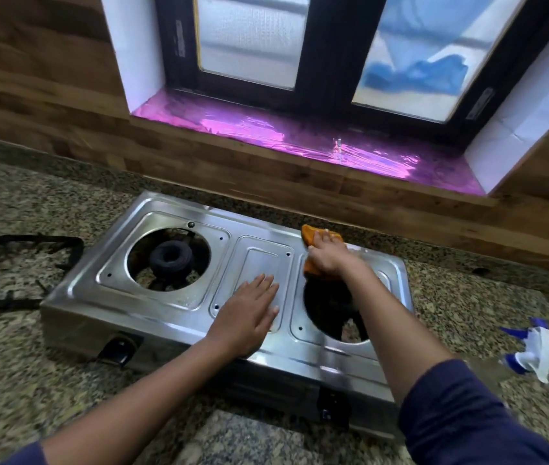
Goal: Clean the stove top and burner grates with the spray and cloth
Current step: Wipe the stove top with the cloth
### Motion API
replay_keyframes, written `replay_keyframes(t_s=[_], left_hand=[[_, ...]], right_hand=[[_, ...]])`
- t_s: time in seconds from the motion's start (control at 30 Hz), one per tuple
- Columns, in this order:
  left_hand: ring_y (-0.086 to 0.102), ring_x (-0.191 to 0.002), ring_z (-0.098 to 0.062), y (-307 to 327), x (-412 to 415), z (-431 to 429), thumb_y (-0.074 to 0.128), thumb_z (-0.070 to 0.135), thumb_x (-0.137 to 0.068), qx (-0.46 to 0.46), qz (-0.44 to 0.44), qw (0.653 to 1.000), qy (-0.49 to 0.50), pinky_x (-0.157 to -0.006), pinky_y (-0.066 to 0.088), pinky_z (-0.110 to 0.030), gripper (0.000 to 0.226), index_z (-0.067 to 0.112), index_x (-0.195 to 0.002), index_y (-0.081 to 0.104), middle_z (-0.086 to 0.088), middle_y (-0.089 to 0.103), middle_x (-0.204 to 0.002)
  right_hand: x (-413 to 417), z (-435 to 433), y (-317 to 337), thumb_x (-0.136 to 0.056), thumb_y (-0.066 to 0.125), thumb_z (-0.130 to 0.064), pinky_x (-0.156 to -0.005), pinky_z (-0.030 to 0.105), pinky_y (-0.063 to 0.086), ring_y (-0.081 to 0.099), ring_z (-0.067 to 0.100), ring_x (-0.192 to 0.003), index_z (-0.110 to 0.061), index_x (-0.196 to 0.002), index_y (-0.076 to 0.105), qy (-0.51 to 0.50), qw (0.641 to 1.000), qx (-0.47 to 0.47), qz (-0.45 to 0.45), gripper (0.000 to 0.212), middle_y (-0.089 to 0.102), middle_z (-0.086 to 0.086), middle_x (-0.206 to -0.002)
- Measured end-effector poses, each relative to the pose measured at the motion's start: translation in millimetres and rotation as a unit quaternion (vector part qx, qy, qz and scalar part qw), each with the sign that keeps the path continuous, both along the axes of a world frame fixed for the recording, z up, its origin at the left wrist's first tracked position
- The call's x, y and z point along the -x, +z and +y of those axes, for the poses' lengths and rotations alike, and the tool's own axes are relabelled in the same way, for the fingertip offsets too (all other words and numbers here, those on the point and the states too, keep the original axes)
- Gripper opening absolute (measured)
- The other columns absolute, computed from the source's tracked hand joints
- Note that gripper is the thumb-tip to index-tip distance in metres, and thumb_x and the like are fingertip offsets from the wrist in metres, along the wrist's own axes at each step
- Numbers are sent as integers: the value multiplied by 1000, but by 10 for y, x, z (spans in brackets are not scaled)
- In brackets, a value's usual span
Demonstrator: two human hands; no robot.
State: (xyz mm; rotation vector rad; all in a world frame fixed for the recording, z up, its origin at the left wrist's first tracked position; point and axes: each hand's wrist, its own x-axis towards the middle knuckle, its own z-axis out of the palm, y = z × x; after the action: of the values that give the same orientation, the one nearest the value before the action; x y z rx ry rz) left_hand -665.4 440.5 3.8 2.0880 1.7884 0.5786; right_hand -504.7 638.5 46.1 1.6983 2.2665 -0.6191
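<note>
The worktop [14, 364] carries the stove [263, 260] near its back edge. Grates [36, 240] lie toward the left edge and the spray [531, 350] toward the right. The left hand [249, 313] lies flat mid-stove, and the right hand [328, 256] grips the cloth [310, 234] at the stove's far edge.

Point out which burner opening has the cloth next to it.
The right opening: the right hand holds the orange cloth at its far rim; the left opening lies apart.

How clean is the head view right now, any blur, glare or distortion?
Head view: wide-angle bending curves the window sill and counter; motion blur smears the right hand on the orange cloth and the spray bottle; soft glare streaks the steel stove top; the left hand, flat on it, reads fairly sharp.
</note>
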Motion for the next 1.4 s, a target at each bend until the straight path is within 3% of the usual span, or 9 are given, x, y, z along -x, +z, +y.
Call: replay_keyframes(t_s=[0.1,0.2,0.37,0.53,0.7,0.97,1.1,1.33,1.4], left_hand=[[19,-147,-18,-6,369,-98,21,46,-97,-37,88,995,-18,-119,13,-36,63,14,-149,35,-3,25,-158],[24,-145,-19,-67,777,-203,25,45,-98,-18,106,994,-8,-119,22,-41,60,13,-147,40,-5,31,-155],[22,-147,-18,-90,865,-242,19,48,-96,-4,82,997,-14,-120,6,-34,66,13,-149,34,-5,29,-157],[23,-146,-16,-119,901,-240,24,43,-97,-35,57,998,-8,-118,6,-30,61,13,-149,35,-4,29,-157],[18,-148,-16,-147,906,-240,27,37,-96,-51,31,998,-16,-118,3,-26,59,13,-150,32,-4,26,-158],[13,-149,-18,-159,893,-236,30,32,-100,-44,27,999,-11,-118,-3,-29,56,10,-152,25,-6,20,-160],[11,-149,-19,-178,888,-235,11,40,-94,-40,34,999,-11,-119,-2,-30,67,10,-153,22,-7,18,-161],[-7,-150,-15,-92,912,-285,22,46,-101,-110,-36,993,28,-122,5,-35,66,9,-154,11,-6,3,-163],[-6,-150,-15,-80,932,-288,20,50,-100,-112,-69,991,28,-122,6,-35,68,9,-154,12,-6,7,-163]], right_hand=[[169,-48,31,-102,22,-45,-114,55,10,9,24,-150,-28,-156,11,82,992,-70,-58,58,4,-2,-165],[178,-39,-127,-102,25,-43,-117,53,3,6,19,-151,-25,-156,13,45,984,-162,-57,58,8,0,-164],[495,-146,-352,-102,25,-43,-120,52,2,1,25,-151,-16,-155,17,-39,977,-209,19,61,9,10,-164],[1535,-421,-360,-98,19,-61,-119,44,-9,-10,23,-151,-19,-157,2,83,979,-185,24,74,-6,8,-164],[1798,-414,-350,-100,25,-56,-119,42,-9,-9,17,-151,-25,-157,2,150,975,-159,44,68,-8,2,-164],[453,-261,-310,-104,30,-39,-120,46,-2,-5,18,-151,-22,-157,-1,-18,989,-143,-21,64,-6,5,-164],[590,-315,-246,-101,34,-36,-120,44,-4,-6,26,-151,-16,-157,2,-75,990,-117,-38,68,-6,11,-164],[1597,-865,-431,-97,13,-58,-120,35,-6,-8,18,-151,-23,-157,1,86,979,-184,0,70,-5,3,-164],[1679,-983,-433,-102,21,-52,-120,33,-6,-9,15,-151,-26,-156,-1,135,976,-172,5,64,-7,-2,-163]])
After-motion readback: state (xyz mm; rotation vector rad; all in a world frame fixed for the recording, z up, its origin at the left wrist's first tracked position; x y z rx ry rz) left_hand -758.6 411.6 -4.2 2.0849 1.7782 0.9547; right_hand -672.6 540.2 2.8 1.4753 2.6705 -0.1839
